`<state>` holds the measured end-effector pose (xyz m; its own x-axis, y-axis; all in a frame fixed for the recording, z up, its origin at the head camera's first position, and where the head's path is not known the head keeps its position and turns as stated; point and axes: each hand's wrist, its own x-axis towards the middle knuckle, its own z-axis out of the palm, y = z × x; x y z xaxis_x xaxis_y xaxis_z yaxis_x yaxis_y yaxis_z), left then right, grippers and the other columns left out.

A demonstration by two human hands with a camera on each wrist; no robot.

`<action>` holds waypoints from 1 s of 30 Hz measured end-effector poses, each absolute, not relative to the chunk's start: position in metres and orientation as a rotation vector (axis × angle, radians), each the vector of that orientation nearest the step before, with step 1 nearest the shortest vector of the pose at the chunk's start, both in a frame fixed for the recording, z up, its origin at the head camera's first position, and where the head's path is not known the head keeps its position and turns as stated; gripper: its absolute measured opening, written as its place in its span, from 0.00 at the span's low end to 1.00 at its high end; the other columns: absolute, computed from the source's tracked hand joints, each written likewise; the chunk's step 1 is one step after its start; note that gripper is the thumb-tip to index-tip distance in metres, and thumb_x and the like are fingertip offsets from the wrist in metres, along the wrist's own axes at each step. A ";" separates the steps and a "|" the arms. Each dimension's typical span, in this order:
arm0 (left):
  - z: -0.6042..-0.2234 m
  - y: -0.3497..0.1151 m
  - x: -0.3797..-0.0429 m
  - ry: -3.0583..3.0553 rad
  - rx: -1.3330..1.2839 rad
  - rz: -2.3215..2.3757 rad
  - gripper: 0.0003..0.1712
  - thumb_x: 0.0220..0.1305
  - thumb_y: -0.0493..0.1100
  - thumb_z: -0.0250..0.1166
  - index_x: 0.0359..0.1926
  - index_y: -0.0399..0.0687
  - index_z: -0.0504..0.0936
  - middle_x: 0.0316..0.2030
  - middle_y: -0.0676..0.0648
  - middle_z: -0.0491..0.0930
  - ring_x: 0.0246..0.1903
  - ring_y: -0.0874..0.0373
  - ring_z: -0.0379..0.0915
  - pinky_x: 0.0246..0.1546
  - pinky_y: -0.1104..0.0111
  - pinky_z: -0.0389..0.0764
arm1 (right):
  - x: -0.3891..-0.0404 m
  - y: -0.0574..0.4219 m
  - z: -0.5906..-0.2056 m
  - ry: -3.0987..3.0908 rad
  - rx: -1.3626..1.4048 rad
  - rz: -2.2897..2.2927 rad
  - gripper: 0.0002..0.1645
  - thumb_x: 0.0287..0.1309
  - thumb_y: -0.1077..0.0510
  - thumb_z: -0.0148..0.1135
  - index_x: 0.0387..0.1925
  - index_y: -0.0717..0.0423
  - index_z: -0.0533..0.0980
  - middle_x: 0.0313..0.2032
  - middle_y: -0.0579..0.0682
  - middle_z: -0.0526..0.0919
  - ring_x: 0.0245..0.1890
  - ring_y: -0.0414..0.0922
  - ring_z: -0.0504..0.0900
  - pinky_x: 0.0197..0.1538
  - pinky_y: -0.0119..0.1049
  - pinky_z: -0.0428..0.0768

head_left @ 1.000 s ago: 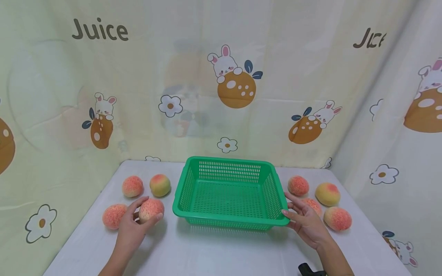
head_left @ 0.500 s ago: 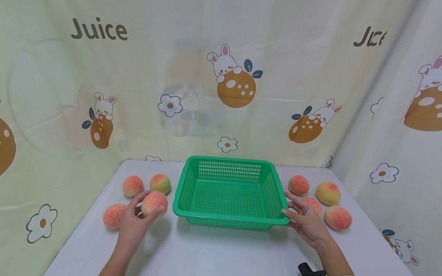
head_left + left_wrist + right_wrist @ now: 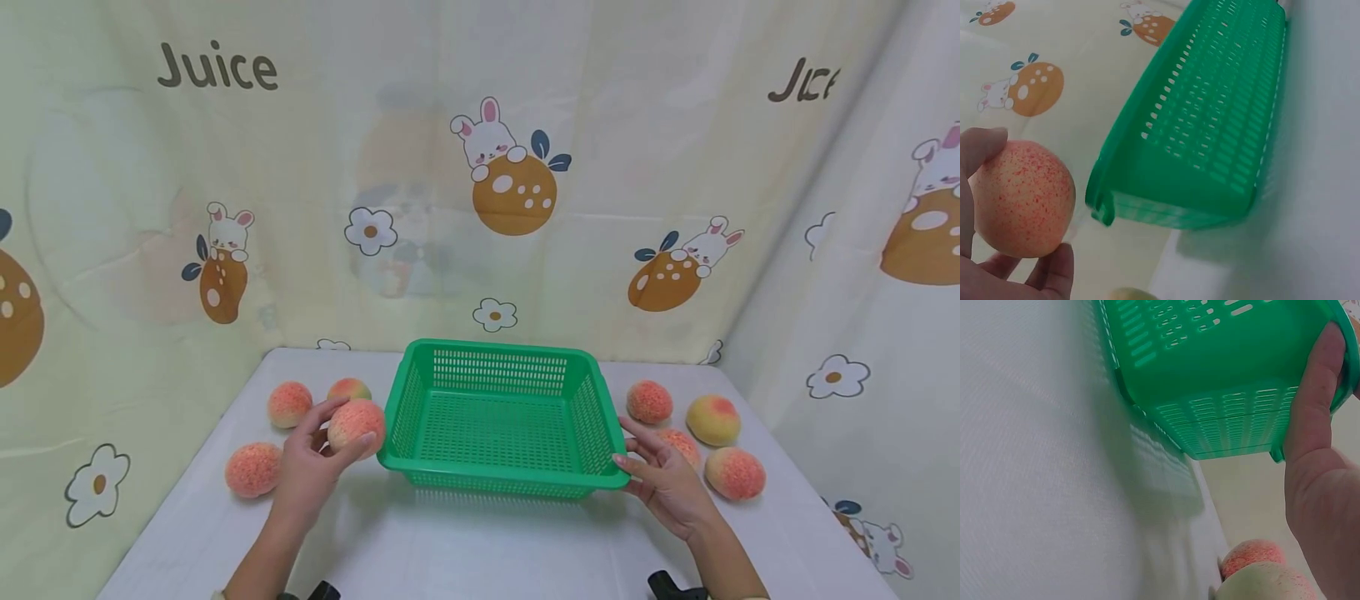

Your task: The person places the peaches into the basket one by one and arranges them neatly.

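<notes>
My left hand (image 3: 309, 467) grips a pinkish peach (image 3: 357, 429) between thumb and fingers, raised beside the left end of a green plastic basket (image 3: 502, 477). In the left wrist view, the speckled peach (image 3: 1025, 200) is held a short gap away from the basket's corner rim (image 3: 1100, 181). At the basket's front right corner, my right hand (image 3: 667, 483) holds the rim, its thumb (image 3: 1319, 387) lying along the outer wall in the right wrist view. The basket stands on the white table with bare mesh floor showing.
Left of the basket lie a red peach (image 3: 290, 404), a yellow-red peach (image 3: 349, 389) partly hidden behind the held one, and another red peach (image 3: 253, 469). Several more, including a yellow peach (image 3: 713, 420), lie at the right. A printed curtain (image 3: 495, 267) hangs behind the table.
My left hand has lifted the peach and carried it to the right and away from me, up to the basket's left side. The right hand and basket have stayed put.
</notes>
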<state>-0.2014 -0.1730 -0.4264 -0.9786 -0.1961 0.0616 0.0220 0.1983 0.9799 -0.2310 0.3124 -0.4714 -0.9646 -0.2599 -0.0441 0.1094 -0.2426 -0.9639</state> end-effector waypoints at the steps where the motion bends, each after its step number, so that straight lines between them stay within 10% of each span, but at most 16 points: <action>1: -0.425 -0.171 -0.202 -2.284 0.151 -1.892 0.43 0.55 0.54 0.79 0.70 0.62 0.71 0.65 0.52 0.72 0.55 0.52 0.72 0.46 0.77 0.82 | -0.231 0.312 -0.471 1.769 -0.180 -2.299 0.44 0.72 0.68 0.56 0.81 0.51 0.51 0.47 0.42 0.79 0.45 0.37 0.85 0.50 0.35 0.87; 11: -0.414 -0.158 -0.212 -2.273 0.027 -1.895 0.40 0.57 0.53 0.78 0.69 0.58 0.73 0.65 0.52 0.73 0.61 0.51 0.74 0.52 0.76 0.80 | -0.231 0.312 -0.472 1.779 -0.186 -2.298 0.44 0.71 0.68 0.57 0.81 0.51 0.51 0.47 0.43 0.79 0.45 0.37 0.86 0.51 0.36 0.87; 19: -0.411 -0.150 -0.224 -2.284 -0.007 -1.927 0.40 0.57 0.56 0.78 0.69 0.60 0.74 0.66 0.51 0.72 0.65 0.48 0.72 0.62 0.55 0.81 | -0.231 0.312 -0.472 1.774 -0.192 -2.301 0.44 0.71 0.68 0.57 0.81 0.52 0.51 0.46 0.42 0.78 0.45 0.37 0.86 0.51 0.36 0.87; 30: -0.407 -0.137 -0.241 -2.254 -0.094 -2.027 0.37 0.58 0.54 0.77 0.67 0.65 0.75 0.68 0.52 0.71 0.60 0.46 0.76 0.53 0.59 0.86 | -0.230 0.311 -0.470 1.816 -0.133 -2.274 0.45 0.71 0.66 0.59 0.81 0.50 0.51 0.47 0.42 0.76 0.45 0.36 0.84 0.51 0.36 0.87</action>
